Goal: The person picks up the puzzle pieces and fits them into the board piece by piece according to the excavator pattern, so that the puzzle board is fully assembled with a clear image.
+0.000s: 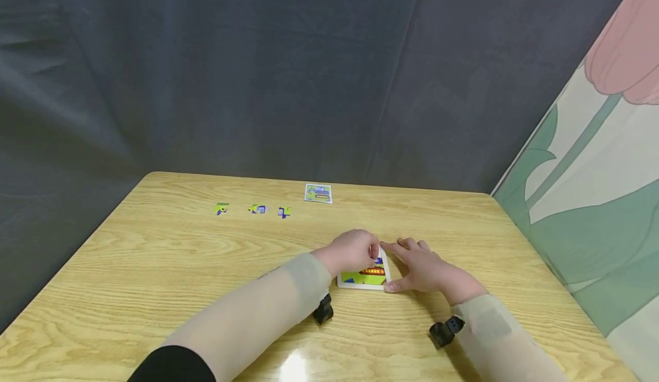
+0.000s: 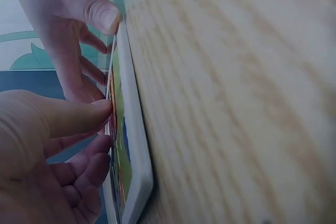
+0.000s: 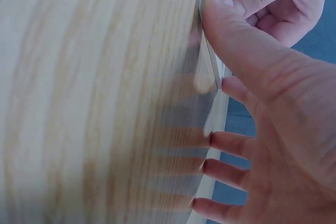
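Note:
A white-rimmed puzzle tray (image 1: pixel 361 286) lies on the table, its green, red and purple picture partly under my left hand (image 1: pixel 354 250). That hand's thumb and curled fingers come together at a purple puzzle piece (image 1: pixel 378 261) over the tray; its outline is mostly hidden. In the left wrist view the thumb tip meets the picture surface. My right hand (image 1: pixel 423 267) is spread along the tray's right side. Its thumb (image 3: pixel 231 22) rests on the near corner of the rim and the index finger touches the far corner, while the other fingertips stand on the table.
Three loose puzzle pieces lie towards the back left: one green (image 1: pixel 221 208), one purple and green (image 1: pixel 257 209), one similar (image 1: pixel 284 212). Behind them to the right is a picture card (image 1: pixel 318 193). A dark curtain (image 1: pixel 257 84) hangs beyond the wooden table (image 1: pixel 154 267).

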Demonstrator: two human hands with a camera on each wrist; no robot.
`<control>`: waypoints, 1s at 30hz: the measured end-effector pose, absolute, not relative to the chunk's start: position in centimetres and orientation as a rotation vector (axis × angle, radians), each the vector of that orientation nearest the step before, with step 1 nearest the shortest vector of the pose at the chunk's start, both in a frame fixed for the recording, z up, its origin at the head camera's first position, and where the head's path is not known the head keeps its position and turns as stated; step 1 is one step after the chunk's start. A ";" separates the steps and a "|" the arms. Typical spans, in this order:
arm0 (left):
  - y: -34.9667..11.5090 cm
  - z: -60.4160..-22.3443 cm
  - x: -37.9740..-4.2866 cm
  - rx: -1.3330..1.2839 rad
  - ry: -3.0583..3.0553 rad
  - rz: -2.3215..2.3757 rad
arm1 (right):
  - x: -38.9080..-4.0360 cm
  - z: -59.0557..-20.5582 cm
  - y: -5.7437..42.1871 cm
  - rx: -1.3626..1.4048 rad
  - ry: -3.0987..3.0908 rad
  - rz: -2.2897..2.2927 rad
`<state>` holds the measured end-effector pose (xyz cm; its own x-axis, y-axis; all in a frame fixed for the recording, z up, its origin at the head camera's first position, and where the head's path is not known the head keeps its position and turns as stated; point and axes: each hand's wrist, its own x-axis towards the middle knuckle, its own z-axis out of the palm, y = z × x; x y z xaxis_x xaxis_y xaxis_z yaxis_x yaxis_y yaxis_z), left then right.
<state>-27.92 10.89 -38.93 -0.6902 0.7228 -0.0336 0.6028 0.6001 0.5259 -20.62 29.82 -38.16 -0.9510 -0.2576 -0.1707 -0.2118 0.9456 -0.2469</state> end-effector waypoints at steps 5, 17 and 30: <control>10.9 -39.2 -28.0 1.096 2.593 0.721 | -20.6 -38.0 29.7 -0.350 2.895 -0.326; 10.0 -38.3 -28.0 1.072 2.569 0.791 | -20.6 -37.6 29.2 -0.325 2.894 -0.336; 8.4 -38.7 -28.6 0.936 2.406 1.133 | -20.8 -37.9 29.5 -0.328 2.893 -0.344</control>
<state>-28.59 8.41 -38.68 -0.7338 0.6793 -0.0100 0.4249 0.4703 0.7734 -20.76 29.52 -37.89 -0.9534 -0.2426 -0.1795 -0.1937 0.9481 -0.2523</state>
